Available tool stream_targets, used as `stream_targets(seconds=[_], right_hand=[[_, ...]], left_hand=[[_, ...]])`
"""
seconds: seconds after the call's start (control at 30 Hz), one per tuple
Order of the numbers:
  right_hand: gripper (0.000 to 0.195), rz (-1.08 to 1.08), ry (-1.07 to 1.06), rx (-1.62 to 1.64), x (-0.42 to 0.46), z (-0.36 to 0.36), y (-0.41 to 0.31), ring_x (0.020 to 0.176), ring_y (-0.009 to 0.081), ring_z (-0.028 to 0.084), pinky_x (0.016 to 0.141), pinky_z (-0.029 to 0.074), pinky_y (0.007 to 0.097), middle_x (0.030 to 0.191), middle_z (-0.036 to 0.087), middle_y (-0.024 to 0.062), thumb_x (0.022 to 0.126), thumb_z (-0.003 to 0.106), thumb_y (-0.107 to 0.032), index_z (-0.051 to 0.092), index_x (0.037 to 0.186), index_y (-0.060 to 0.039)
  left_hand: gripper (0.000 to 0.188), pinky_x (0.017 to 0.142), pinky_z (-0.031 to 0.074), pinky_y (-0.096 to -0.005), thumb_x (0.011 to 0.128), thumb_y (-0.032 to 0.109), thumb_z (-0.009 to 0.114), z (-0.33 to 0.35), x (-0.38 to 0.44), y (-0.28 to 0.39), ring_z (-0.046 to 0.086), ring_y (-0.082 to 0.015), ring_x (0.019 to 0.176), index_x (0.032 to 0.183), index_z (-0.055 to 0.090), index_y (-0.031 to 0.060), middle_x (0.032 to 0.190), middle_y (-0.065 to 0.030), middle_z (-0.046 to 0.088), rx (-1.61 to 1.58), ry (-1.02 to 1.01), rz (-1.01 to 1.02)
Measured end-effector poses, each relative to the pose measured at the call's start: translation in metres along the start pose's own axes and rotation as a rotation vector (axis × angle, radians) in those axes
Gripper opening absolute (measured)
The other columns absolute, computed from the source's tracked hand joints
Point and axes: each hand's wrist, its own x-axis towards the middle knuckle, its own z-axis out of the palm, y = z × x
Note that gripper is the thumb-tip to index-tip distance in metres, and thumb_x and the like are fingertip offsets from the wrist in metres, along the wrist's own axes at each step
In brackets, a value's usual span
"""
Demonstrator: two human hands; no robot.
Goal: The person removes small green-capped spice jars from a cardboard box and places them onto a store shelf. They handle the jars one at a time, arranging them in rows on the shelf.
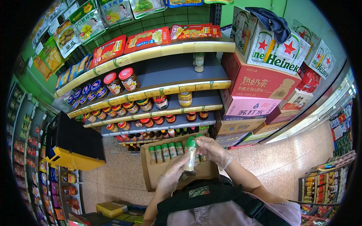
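My left hand [173, 169], in a thin clear glove, holds a seasoning bottle [191, 156] with a green cap and pale contents, slightly tilted. My right hand [211, 148], gloved the same way, has its fingers closed at the bottle's cap end. Another green cap [199, 135] shows just behind those fingers; whether my right hand also holds that one, I cannot tell. Beneath both hands is an open cardboard carton [155, 178]. A row of similar green-capped bottles [165, 152] lies along its far side, partly hidden by my hands.
Ahead stands a shelf unit [164, 67] with jars and red packets; one green-capped bottle [199, 62] is at its right. Stacked drink cartons [260, 79] rise on the right, with a dark blue cloth [271, 21] on top. A black and yellow box [76, 144] stands left.
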Motion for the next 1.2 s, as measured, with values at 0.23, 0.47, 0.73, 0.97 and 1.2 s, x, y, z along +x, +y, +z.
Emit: stream_targets(seconds=[0.23, 0.47, 0.73, 0.97, 1.2], right_hand=[[0.018, -0.077, -0.086, 0.145, -0.003, 0.003, -0.008, 0.073, 0.0117, 0.06, 0.067, 0.049, 0.0241, 0.088, 0.065, 0.0041, 0.088, 0.062, -0.021, 0.063, 0.098, -0.0055], [0.022, -0.126, -0.066, 0.129, -0.006, 0.008, -0.013, 0.074, 0.0133, 0.061, 0.068, 0.051, 0.0247, 0.088, 0.066, 0.0072, 0.09, 0.058, -0.017, 0.062, 0.105, -0.0004], [0.022, -0.11, -0.05, 0.121, -0.011, 0.011, -0.01, 0.075, 0.0135, 0.061, 0.07, 0.05, 0.0252, 0.09, 0.066, 0.008, 0.09, 0.059, -0.016, 0.061, 0.104, 0.0005], [0.019, -0.071, 0.022, 0.093, -0.012, 0.012, -0.005, 0.071, 0.0124, 0.06, 0.066, 0.049, 0.0242, 0.083, 0.066, 0.0059, 0.089, 0.06, -0.018, 0.063, 0.1, -0.0021], [0.041, -0.05, 0.149, -0.176, -0.016, 0.025, -0.005, 0.076, 0.0126, 0.06, 0.069, 0.047, 0.025, 0.088, 0.063, 0.0042, 0.086, 0.066, -0.029, 0.054, 0.114, -0.0012]], left_hand=[[0.052, 0.086, 0.047, -0.0324, 0.089, 0.029, 0.058, 0.004, 0.008, 0.005, 0.058, -0.0168, 0.095, 0.127, 0.047, -0.0048, 0.115, -0.0112, 0.059, -0.046, -0.083, 0.064], [0.051, 0.084, 0.049, -0.034, 0.089, 0.028, 0.059, 0.01, 0.007, 0.008, 0.059, -0.0198, 0.094, 0.126, 0.046, -0.0045, 0.106, -0.0118, 0.06, -0.114, -0.057, 0.061], [0.054, 0.085, 0.048, -0.0331, 0.09, 0.027, 0.057, -0.001, 0.006, -0.004, 0.058, -0.0186, 0.097, 0.131, 0.041, -0.0055, 0.119, -0.0124, 0.056, -0.122, -0.095, 0.049], [0.047, 0.082, 0.047, -0.0288, 0.092, 0.026, 0.055, -0.001, 0.001, -0.005, 0.058, -0.0165, 0.097, 0.128, 0.046, -0.0029, 0.114, -0.0097, 0.058, -0.122, -0.061, 0.032], [0.041, 0.073, 0.046, -0.0257, 0.086, 0.019, 0.065, 0.004, 0.009, -0.012, 0.057, -0.011, 0.086, 0.119, 0.053, -0.0013, 0.102, -0.0038, 0.06, 0.135, 0.165, 0.171]])
